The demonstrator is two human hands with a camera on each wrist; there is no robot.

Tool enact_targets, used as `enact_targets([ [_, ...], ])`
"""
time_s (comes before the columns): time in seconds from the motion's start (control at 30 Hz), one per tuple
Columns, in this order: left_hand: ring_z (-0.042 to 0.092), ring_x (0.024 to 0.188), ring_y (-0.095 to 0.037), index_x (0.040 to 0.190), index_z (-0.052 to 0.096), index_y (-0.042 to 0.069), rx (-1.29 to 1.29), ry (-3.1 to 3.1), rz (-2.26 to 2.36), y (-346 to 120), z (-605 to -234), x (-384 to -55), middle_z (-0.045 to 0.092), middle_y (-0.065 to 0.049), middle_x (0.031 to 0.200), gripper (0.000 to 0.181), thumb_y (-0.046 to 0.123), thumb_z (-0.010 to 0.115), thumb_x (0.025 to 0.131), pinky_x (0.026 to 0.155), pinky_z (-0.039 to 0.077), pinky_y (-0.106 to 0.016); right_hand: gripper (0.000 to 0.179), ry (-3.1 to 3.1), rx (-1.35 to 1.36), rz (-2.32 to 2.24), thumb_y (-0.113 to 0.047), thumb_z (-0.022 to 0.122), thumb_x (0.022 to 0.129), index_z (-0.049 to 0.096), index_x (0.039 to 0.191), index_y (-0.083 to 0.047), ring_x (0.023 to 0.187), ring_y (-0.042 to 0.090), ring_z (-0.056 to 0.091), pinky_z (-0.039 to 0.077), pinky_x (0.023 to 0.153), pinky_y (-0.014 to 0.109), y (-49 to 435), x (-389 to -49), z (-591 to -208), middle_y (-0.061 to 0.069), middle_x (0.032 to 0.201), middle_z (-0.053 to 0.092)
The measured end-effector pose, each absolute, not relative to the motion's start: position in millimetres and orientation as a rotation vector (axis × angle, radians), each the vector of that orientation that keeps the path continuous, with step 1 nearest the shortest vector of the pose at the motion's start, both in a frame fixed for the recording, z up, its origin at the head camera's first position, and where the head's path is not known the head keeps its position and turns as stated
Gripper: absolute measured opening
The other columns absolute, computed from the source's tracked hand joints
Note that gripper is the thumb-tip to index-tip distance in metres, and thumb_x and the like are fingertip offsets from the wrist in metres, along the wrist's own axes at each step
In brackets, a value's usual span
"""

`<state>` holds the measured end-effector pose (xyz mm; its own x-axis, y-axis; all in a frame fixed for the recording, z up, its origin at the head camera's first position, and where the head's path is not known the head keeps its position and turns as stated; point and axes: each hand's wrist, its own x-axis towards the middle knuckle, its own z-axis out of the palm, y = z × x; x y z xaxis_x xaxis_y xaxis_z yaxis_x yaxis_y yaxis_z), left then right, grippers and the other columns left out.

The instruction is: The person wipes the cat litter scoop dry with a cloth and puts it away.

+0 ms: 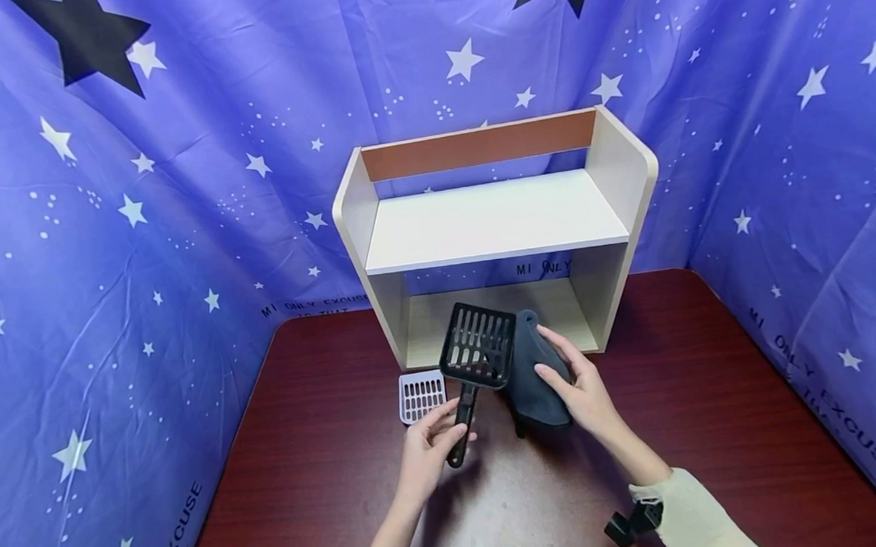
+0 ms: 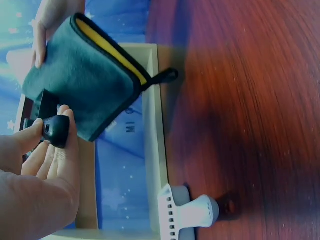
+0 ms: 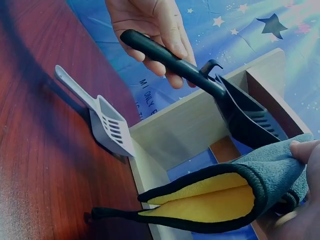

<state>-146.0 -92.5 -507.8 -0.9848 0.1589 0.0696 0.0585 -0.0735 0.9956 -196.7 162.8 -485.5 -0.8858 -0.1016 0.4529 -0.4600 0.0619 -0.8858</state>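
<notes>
My left hand grips the handle of a black litter scoop, its slotted head raised in front of the shelf. A hook juts from the scoop's neck in the right wrist view. My right hand pinches a folded grey microfibre cloth between thumb and fingers, right beside the scoop head. In the right wrist view the cloth gapes at its fold, showing a yellow inner side and a dark hanging loop. A light-coloured litter scoop lies on the table, left of the black one.
A two-tier wooden shelf with a white middle board stands at the table's back. The dark red table reaches out on both sides. Blue star-printed curtains enclose the back and sides. A black wrist device sits at my right cuff.
</notes>
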Motion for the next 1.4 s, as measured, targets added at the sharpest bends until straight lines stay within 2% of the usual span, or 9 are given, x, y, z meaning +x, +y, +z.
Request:
enact_targets([
  [0.17,0.076,0.082,-0.015,0.14,0.049,-0.009,0.238,2.056,2.232,-83.7,-506.2,-141.1,0.063,-0.041,0.115,0.048,0.001,0.062,0.095,0.075,0.062,-0.049,0.049,-2.121,0.517,1.851,0.0,0.063,0.095,0.052,0.143,-0.005,0.118,-0.008,0.056,0.047,0.097,0.006,159.8,-196.5,-485.7,0.025,0.14,0.056],
  [0.3,0.075,0.079,-0.015,0.143,0.047,-0.006,0.206,2.056,2.241,-76.1,-505.9,-140.0,0.063,-0.041,0.114,0.05,0.002,0.062,0.096,0.071,0.064,-0.042,0.041,-2.162,0.494,1.836,-0.004,0.064,0.095,0.059,0.136,-0.005,0.116,-0.009,0.056,0.048,0.094,0.006,157.9,-196.1,-488.7,0.023,0.137,0.059],
  [0.47,0.073,0.074,-0.007,0.145,0.044,-0.007,0.171,2.054,2.305,-66.7,-501.9,-142.3,0.063,-0.04,0.115,0.051,0.003,0.06,0.097,0.069,0.065,-0.034,0.033,-2.173,0.483,1.798,-0.004,0.066,0.094,0.066,0.127,-0.005,0.107,-0.009,0.06,0.05,0.088,0.007,154.9,-193.5,-495.3,0.022,0.124,0.067],
  [0.77,0.073,0.071,-0.009,0.145,0.045,-0.004,0.044,2.054,2.345,-57.3,-494.0,-144.2,0.065,-0.036,0.114,0.051,0.002,0.06,0.097,0.07,0.064,-0.03,0.027,-2.132,0.479,1.73,0.008,0.069,0.086,0.071,0.112,0.003,0.096,-0.011,0.063,0.052,0.079,0.006,135.0,-181.8,-496.4,0.024,0.105,0.073],
  [0.87,0.074,0.073,-0.015,0.146,0.044,-0.004,0.052,2.054,2.336,-54.0,-492.7,-145.0,0.066,-0.035,0.114,0.051,0.002,0.06,0.097,0.071,0.065,-0.031,0.023,-2.145,0.467,1.685,0.01,0.07,0.085,0.072,0.108,0.006,0.091,-0.004,0.067,0.053,0.076,0.007,125.9,-171.7,-485.6,0.024,0.102,0.074],
  [0.97,0.075,0.077,-0.029,0.146,0.044,-0.004,0.056,2.064,2.323,-52.3,-492.9,-145.8,0.067,-0.034,0.113,0.052,0.002,0.061,0.097,0.071,0.065,-0.032,0.022,-2.162,0.454,1.63,0.01,0.07,0.084,0.072,0.105,0.005,0.088,0.003,0.07,0.054,0.075,0.007,120.6,-166.0,-479.8,0.023,0.099,0.075],
  [1.07,0.074,0.078,-0.038,0.145,0.046,-0.004,0.053,2.079,2.313,-52.9,-493.3,-146.2,0.067,-0.034,0.111,0.052,0.001,0.062,0.096,0.069,0.065,-0.033,0.022,-2.181,0.475,1.564,0.006,0.072,0.084,0.074,0.105,0.001,0.086,0.007,0.071,0.052,0.076,0.005,121.5,-171.3,-492.3,0.018,0.099,0.076],
  [1.23,0.075,0.075,-0.026,0.145,0.045,-0.004,0.061,2.06,2.311,-59.1,-493.2,-146.2,0.065,-0.035,0.112,0.053,-0.001,0.061,0.095,0.068,0.065,-0.032,0.023,-2.222,0.603,1.515,-0.001,0.072,0.087,0.075,0.11,-0.007,0.095,0.0,0.068,0.05,0.084,0.005,131.7,-178.2,-505.1,0.01,0.104,0.077],
  [1.4,0.075,0.073,-0.014,0.146,0.041,-0.008,0.099,2.041,2.337,-67.9,-495.0,-146.2,0.063,-0.04,0.114,0.053,-0.001,0.059,0.096,0.067,0.064,-0.029,0.028,-2.2,0.613,1.541,0.009,0.068,0.086,0.073,0.111,-0.001,0.101,-0.009,0.063,0.048,0.087,0.004,147.9,-178.1,-494.4,0.018,0.105,0.075],
])
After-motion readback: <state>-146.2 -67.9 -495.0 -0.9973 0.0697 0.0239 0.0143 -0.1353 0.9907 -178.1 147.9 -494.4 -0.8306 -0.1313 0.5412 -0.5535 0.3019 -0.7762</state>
